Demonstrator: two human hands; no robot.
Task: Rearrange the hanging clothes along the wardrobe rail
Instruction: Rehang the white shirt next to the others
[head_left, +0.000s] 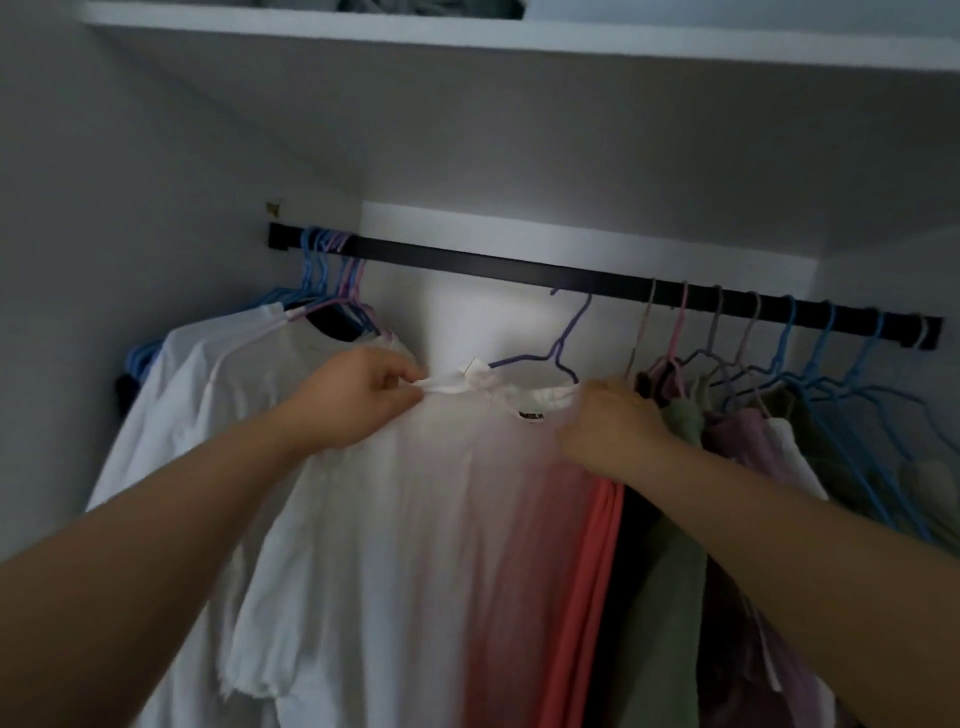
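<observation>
Two bare forearms reached up from the lower corners toward the black rail (519, 270), and between them hung a white T-shirt (405, 519) on a purple hanger (558, 345). The left hand (358, 397), below the rail's middle, pinched the shirt's shoulder seam between thumb and fingertips, a closed grip on the cloth. The right hand (610, 428), below the rail and right of its middle, curled its fingers into the shirt's collar on the other side, also gripping fabric. The hanger's hook sat tilted just below the rail; whether it touched the rail could not be told. At the rail's left end a bunch of blue and pink hangers (332, 280) carried white garments (208, 374). Along the rail's right part hung pink and blue hangers (779, 332) with olive, mauve and dark clothes (727, 431), and a coral garment (587, 571) hung just behind the T-shirt. Above the rail ran a white shelf (519, 41).
</observation>
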